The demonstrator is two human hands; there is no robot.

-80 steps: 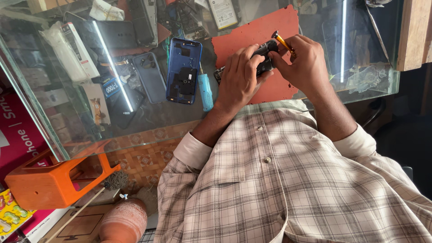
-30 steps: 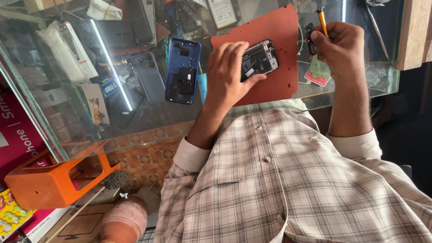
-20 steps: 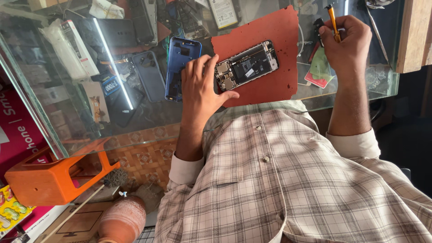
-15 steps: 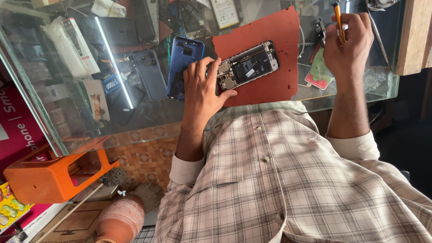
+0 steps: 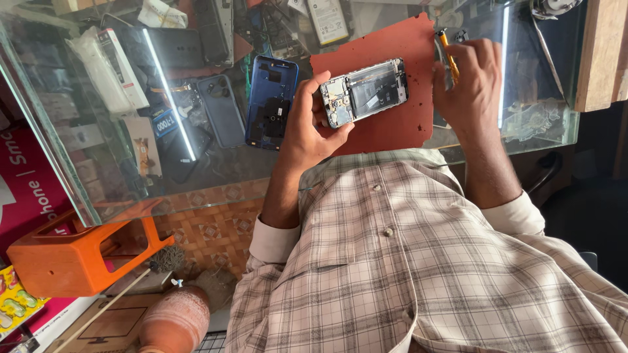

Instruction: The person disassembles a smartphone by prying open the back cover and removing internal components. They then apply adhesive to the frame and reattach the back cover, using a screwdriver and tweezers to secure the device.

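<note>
right hand lowered, fingers gripping screwdriver — left hand fingers clasp opened phone.

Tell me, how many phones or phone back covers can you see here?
3: an opened phone in the left hand, a blue back cover on the glass, a dark one beside it. Others may be hidden.

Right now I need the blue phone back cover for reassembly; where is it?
In the head view the blue back cover lies inside-up on the glass counter, just left of the left hand holding the opened phone and the red mat.

Opened phone, internals up, tilted on red mat; yellow-handled tool upright.
</note>
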